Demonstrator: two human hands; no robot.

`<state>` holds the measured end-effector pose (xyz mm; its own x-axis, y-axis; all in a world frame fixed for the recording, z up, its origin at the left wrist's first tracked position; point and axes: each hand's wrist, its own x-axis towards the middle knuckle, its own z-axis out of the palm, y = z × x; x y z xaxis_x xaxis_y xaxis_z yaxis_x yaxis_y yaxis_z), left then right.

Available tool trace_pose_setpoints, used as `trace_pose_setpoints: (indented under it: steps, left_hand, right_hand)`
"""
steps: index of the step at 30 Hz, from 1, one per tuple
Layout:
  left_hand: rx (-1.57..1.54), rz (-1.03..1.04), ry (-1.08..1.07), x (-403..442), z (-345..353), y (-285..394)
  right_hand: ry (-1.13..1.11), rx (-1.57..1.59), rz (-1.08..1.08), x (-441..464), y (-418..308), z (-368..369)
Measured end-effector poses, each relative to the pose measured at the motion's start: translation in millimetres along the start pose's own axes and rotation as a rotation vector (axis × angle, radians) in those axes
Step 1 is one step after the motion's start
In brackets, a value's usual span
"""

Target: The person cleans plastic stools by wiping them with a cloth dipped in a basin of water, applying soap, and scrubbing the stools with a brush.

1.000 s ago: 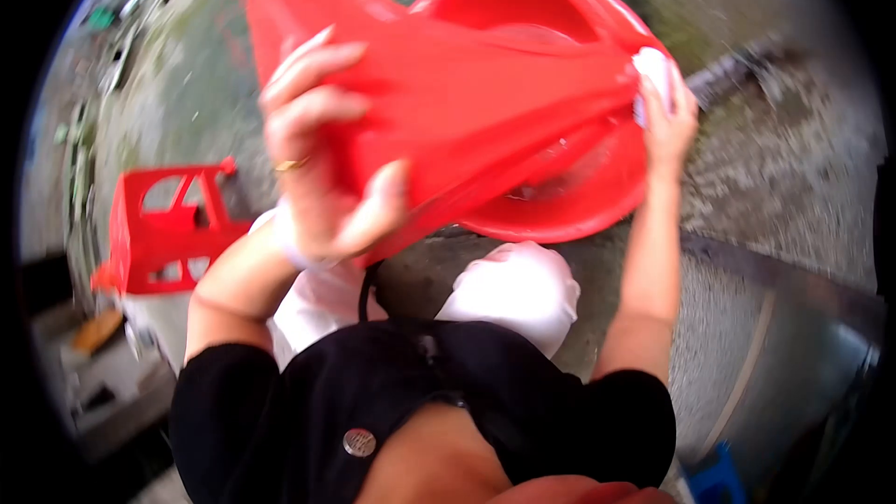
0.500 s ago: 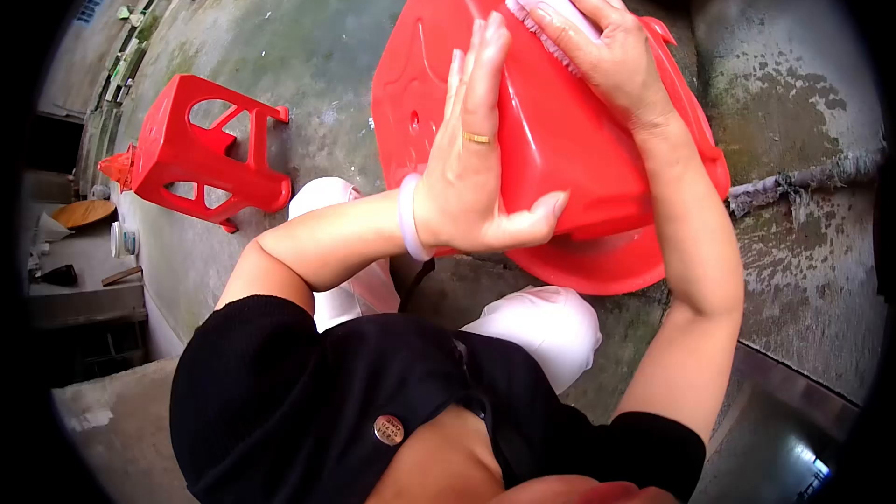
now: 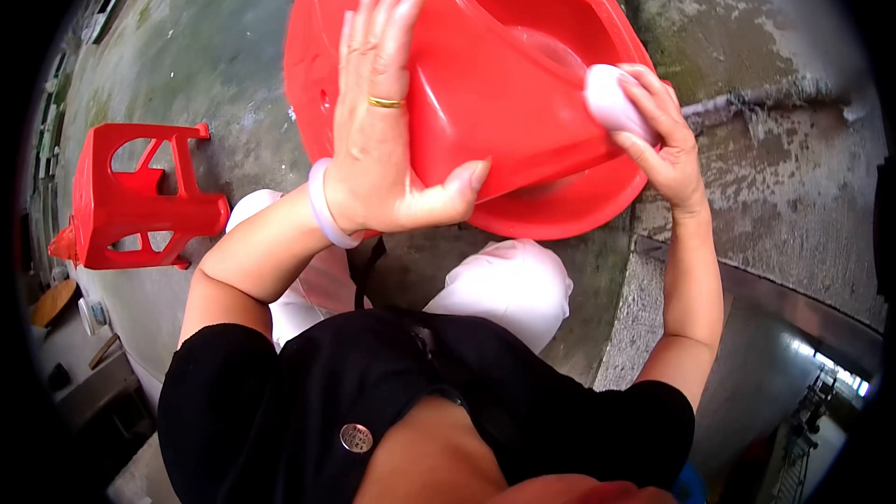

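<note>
A red plastic stool (image 3: pixel 509 103) is tipped over a round red basin (image 3: pixel 560 210), its seat toward the left and its legs toward the right. My left hand (image 3: pixel 378 140), with a gold ring and a pale bangle, is flat against the stool near the seat edge, fingers stretched out and thumb apart. In my right hand (image 3: pixel 667 135) is a pale pink scrub brush (image 3: pixel 616 103), pressed to the lower end of a stool leg. The bristles are hidden from view.
A second red stool (image 3: pixel 140 196) stands at the left on the concrete floor (image 3: pixel 224 47). My knees (image 3: pixel 509 285) in white trousers are just below the basin. A low ledge (image 3: pixel 765 289) runs at the lower right, and a pipe (image 3: pixel 737 105) lies at the right.
My right hand has moved the brush from near the seat end down along the stool to the leg end. The stool has turned somewhat, showing a leg opening; the camera view has shifted.
</note>
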<state>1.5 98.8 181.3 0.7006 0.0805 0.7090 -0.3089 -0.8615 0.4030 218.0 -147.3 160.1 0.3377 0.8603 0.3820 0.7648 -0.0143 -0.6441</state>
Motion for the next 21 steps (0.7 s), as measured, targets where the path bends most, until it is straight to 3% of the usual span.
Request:
trace_pose_setpoints:
  steps: [3,6,8,10,11,12,14,16,18,20,21]
  left_hand:
    - [-0.004,-0.064,-0.064,4.2,-5.3,20.2]
    - [-0.012,-0.086,-0.057,1.1,-5.2,15.4]
    - [0.01,-0.115,-0.066,-2.2,-6.4,21.6]
    - [-0.004,-0.112,-0.063,-9.0,-8.6,23.4]
    - [-0.012,-0.122,-0.063,-10.1,-11.5,21.7]
    - [-0.024,-0.135,-0.062,-11.6,-12.5,20.0]
    - [-0.059,-0.119,-0.041,-19.6,-10.5,12.8]
    - [-0.08,-0.099,-0.04,-32.2,-7.7,7.2]
    - [-0.099,-0.116,-0.044,-47.0,-3.7,5.5]
    - [-0.126,-0.127,-0.047,-55.3,0.8,0.3]
    - [-0.139,-0.124,-0.018,-56.8,4.5,-3.1]
  right_hand:
    - [-0.048,0.087,-0.294,75.2,-47.0,26.4]
    - [0.052,0.009,-0.328,142.1,-44.9,56.0]
    - [0.127,-0.167,-0.215,191.2,6.5,68.7]
    - [0.102,-0.051,-0.016,219.2,64.0,69.0]
    - [-0.002,0.102,0.103,213.3,31.3,61.0]
    - [-0.167,0.297,0.084,201.7,-5.2,52.3]
    - [-0.151,-0.046,-0.303,175.8,-33.8,52.3]
    - [-0.34,-0.031,-0.364,160.8,-80.1,43.6]
    - [-0.278,-0.122,-0.321,168.5,-51.5,54.0]
    - [-0.06,-0.283,-0.153,190.5,13.6,67.6]
    - [-0.017,-0.19,-0.022,203.5,59.8,64.5]
